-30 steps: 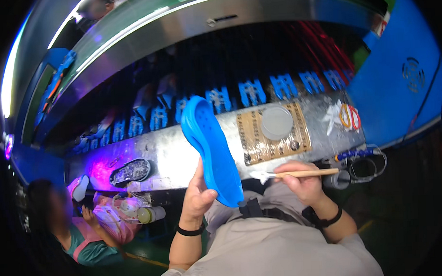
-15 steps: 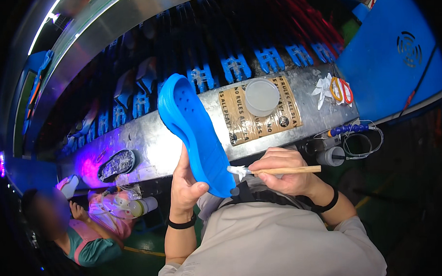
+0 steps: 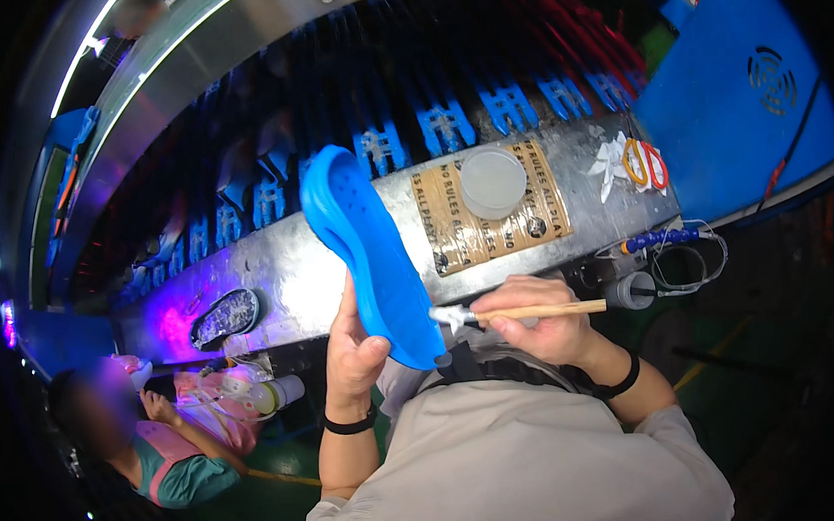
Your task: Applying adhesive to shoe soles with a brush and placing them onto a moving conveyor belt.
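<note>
A blue foam clog (image 3: 376,257) with small holes in its toe tilts in front of me, toe pointing up and away. My left hand (image 3: 354,354) grips it from the left near the heel, thumb on the near side. In my right hand (image 3: 534,325) is a brush (image 3: 556,309) with a light wooden handle, pinched between thumb and fingers. Its white bristle end lies against the clog's right rim near the heel. Beyond my right hand, a translucent round tub (image 3: 493,182) stands on a brown printed sheet (image 3: 453,245).
The metal ledge (image 3: 299,310) bears a dark shoe-shaped tray (image 3: 226,319) at left and scissors (image 3: 646,164) on white scraps at right. Blue brackets (image 3: 445,126) line its far side. A cup (image 3: 630,292) hangs below the right edge. A person (image 3: 180,452) sits at lower left.
The brush bristles have shifted slightly along the clog's right rim, and the brush handle is a little more level. Both hands keep their hold. The person at left has moved a little.
</note>
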Available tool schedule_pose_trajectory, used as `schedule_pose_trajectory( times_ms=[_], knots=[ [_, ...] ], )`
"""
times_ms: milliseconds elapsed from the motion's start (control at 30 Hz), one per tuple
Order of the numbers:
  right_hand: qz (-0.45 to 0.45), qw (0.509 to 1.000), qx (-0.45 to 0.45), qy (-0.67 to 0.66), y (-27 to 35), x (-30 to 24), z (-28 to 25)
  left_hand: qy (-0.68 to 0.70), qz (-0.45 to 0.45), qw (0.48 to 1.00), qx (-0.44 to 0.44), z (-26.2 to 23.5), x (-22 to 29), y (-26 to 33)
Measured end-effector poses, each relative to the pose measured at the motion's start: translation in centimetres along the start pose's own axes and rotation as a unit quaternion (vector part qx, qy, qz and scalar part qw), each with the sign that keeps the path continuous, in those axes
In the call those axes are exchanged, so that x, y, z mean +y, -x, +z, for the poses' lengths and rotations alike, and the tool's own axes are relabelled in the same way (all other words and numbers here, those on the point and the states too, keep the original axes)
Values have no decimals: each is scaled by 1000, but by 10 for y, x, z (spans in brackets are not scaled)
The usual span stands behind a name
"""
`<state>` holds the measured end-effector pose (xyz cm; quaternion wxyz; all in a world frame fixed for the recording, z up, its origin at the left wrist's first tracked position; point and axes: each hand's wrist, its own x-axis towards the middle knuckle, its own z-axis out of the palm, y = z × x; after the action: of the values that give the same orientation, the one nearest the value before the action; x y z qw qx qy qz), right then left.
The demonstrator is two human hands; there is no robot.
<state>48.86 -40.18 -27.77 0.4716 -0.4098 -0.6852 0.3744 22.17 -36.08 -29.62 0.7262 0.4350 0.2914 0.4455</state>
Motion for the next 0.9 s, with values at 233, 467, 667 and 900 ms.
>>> schedule_pose_trajectory(
  times_ms=[233, 467, 667, 900],
  knots=[
    [130, 967, 151, -158, 15, 7, -2, 119, -90, 988, -50, -6, 14, 2],
    [85, 933, 258, -236, 21, 35, -4, 168, -136, 966, -140, 4, 123, -14],
    [85, 943, 227, -229, 18, 34, 4, 221, 208, 946, -111, -11, 299, -173],
    [119, 947, 239, -177, 18, 42, 6, 43, 120, 973, 193, -111, 386, -234]
  ],
)
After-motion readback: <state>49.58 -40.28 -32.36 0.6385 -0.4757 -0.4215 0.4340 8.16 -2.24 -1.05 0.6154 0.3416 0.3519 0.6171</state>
